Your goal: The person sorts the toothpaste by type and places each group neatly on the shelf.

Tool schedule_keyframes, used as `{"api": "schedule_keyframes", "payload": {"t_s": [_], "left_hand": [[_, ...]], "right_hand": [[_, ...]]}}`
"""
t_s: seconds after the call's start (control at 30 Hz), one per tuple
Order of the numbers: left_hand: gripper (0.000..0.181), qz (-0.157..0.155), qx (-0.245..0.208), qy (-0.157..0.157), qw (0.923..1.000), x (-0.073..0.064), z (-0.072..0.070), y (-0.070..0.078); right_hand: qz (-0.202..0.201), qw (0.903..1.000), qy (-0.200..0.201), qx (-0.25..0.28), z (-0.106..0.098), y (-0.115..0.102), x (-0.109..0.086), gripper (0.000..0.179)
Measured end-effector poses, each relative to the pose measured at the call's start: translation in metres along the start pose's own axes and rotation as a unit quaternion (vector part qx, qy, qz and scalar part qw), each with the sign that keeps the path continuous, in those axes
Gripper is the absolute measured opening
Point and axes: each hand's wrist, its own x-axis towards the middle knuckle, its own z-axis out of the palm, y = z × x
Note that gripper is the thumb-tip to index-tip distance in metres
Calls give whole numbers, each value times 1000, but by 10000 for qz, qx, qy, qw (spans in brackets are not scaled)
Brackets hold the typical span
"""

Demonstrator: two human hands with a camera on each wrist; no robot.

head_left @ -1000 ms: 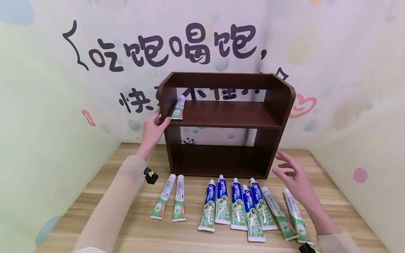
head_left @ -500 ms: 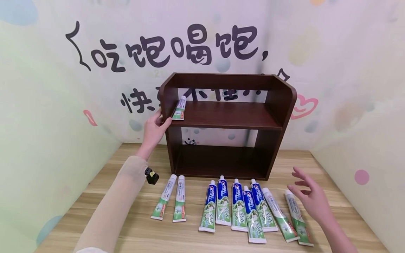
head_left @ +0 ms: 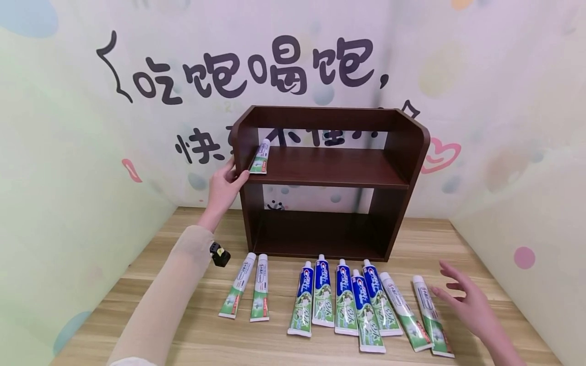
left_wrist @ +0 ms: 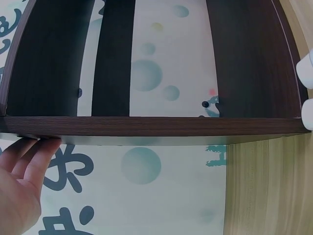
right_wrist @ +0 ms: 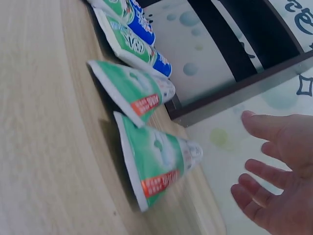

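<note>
In the head view my left hand [head_left: 223, 189] holds the left side panel of a dark brown two-tier shelf [head_left: 329, 181], thumb at its front edge, fingers along the outside. In the left wrist view the left hand's fingers [left_wrist: 40, 159] lie against that panel. A white-and-green toothpaste tube [head_left: 261, 156] leans in the upper tier's left corner. My right hand [head_left: 471, 305] hovers with loosely spread fingers and nothing in them, just right of another white-and-green tube [head_left: 432, 315]. The right wrist view shows this right hand [right_wrist: 276, 171] apart from the tubes.
Several blue-and-green Crest toothpaste tubes [head_left: 323, 295] lie before the shelf on the wooden table [head_left: 151, 300]. Two white-and-green tubes [head_left: 260, 290] lie to their left; one more [head_left: 405, 310] lies to their right. A printed backdrop [head_left: 311, 20] stands behind the shelf.
My right hand has moved from beside the shelf's lower right side down and to the right, past the rightmost tube. The left hand stays on the shelf.
</note>
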Motion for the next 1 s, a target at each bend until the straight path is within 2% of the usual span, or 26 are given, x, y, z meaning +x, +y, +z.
{"api": "schedule_keyframes", "payload": {"t_s": [0.07,0.27,0.33,0.57,0.67,0.83,1.0], "left_hand": [[56,-3,-84,4,10000,3,0,-6],[60,-15,-390,130,9992,16,4,-36],[60,14,-455,241,9987,17,5,-40],[56,262,-375,919,9947,12,10,-39],[52,345,-413,1108,9924,10,12,-36],[49,394,-492,1269,9899,8,15,-35],[50,407,-621,1194,9901,8,14,-39]], "right_hand": [[101,9997,-223,-82,-2,3,-2,67],[389,9941,-981,-267,-7,7,-7,72],[414,9918,-1171,-284,-7,7,-8,73],[434,9868,-1538,-265,-7,9,-9,76],[435,9842,-1705,-193,-7,10,-10,78],[506,9772,-2060,4,-6,9,-10,78],[549,9697,-2360,298,-6,10,-11,78]]}}
